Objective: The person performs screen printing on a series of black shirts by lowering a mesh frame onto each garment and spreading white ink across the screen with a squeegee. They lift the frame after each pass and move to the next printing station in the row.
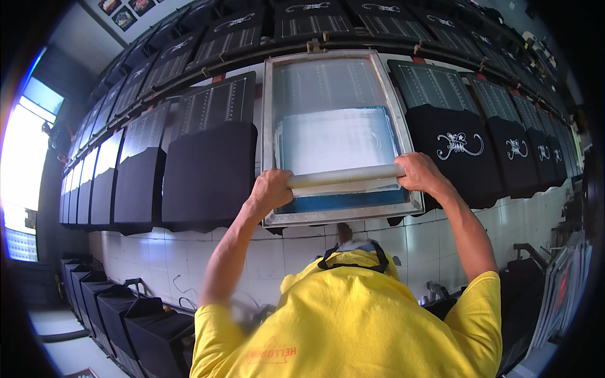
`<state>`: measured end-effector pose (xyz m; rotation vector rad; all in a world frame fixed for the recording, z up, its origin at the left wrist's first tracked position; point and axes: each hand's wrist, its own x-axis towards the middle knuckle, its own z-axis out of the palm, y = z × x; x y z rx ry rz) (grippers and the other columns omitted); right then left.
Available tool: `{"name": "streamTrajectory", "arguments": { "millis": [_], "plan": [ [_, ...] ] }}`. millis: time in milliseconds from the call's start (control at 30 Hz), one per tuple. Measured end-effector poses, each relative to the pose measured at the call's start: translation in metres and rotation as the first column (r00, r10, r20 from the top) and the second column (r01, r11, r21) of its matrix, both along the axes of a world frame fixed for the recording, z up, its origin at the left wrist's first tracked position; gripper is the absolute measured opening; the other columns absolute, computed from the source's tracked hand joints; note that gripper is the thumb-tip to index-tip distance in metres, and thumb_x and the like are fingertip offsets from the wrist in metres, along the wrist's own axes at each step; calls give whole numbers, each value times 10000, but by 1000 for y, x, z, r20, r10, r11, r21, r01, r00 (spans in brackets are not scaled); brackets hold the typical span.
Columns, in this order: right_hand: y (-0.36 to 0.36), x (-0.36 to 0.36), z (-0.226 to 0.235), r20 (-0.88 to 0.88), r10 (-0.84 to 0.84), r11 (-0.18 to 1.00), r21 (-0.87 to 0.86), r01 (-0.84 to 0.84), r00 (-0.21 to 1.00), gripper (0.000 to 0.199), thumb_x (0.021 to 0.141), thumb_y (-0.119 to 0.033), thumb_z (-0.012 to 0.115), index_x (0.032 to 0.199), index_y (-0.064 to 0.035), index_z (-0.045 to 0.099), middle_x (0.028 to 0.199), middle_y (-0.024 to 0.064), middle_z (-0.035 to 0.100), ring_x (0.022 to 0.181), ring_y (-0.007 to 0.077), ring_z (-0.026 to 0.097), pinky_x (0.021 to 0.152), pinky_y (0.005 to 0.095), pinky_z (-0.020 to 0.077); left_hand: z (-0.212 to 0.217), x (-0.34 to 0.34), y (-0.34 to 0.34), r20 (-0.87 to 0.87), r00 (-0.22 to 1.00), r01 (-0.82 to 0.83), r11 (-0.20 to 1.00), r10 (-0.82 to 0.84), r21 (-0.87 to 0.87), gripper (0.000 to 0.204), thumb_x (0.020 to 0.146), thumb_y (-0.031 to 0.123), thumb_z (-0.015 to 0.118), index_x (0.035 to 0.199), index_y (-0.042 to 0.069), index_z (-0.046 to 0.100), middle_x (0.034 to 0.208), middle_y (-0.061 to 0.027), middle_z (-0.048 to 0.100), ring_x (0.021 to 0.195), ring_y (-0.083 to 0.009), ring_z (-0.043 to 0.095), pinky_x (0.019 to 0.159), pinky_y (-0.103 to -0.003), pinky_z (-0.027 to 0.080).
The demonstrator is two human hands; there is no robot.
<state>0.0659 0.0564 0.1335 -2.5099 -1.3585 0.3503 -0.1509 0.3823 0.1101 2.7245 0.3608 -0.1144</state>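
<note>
A long squeegee (346,176) lies crosswise over the near part of a framed printing screen (404,120). My left hand (272,189) is closed round its left end, and my right hand (419,172) grips the right end. White ink (334,138) covers much of the blue mesh beyond the squeegee, with a blue strip (340,202) showing at the near end. Through the greyish far mesh, a marked board shows faintly. The screen rests over one of the boards; the cloth beneath is mostly hidden.
To the left, plain black shirts (211,170) cover a row of slanted boards. Black shirts with a white printed design (460,146) lie to the right. Another row of boards (230,38) runs behind a dark rail. Pale floor tiles (252,252) and more black-covered boards (116,302) are behind me.
</note>
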Motion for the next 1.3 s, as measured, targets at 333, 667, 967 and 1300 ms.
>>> {"name": "streamTrajectory", "arguments": {
  "millis": [333, 667, 967, 1300],
  "plan": [
    [-31, -31, -42, 108, 29, 988, 149, -45, 994, 345, 693, -18, 666, 1038, -29, 645, 1008, 126, 684, 982, 330, 656, 844, 450, 552, -19, -33, -20, 141, 988, 51, 998, -57, 40, 337, 676, -10, 611, 1007, 7, 670, 932, -177, 687, 912, -365, 702, 774, -432, 593],
    [-17, -27, -76, 261, -32, 972, 234, -31, 965, 348, 648, 72, 657, 983, -20, 626, 1064, 112, 658, 980, 299, 646, 836, 399, 565, -64, -26, -8, 336, 927, 60, 953, -163, 298, 317, 705, -16, 615, 1013, 27, 679, 1126, -115, 715, 1056, -268, 705, 785, -347, 585],
    [48, 86, -81, 269, -39, 971, 238, -28, 962, 285, 680, 49, 649, 953, -28, 623, 987, 114, 682, 938, 320, 665, 788, 418, 572, -56, 85, 60, 333, 934, 57, 974, -130, 221, 294, 672, -7, 673, 963, 37, 675, 957, -117, 699, 924, -297, 720, 735, -376, 615],
    [79, 128, -60, 234, -43, 981, 192, -3, 971, 151, 713, 4, 651, 862, -22, 647, 876, 128, 689, 893, 343, 675, 769, 459, 562, -32, 133, 89, 211, 976, 24, 985, -60, 170, 250, 699, 6, 637, 939, 42, 693, 924, -173, 698, 861, -370, 700, 761, -444, 590]
  ]
}}
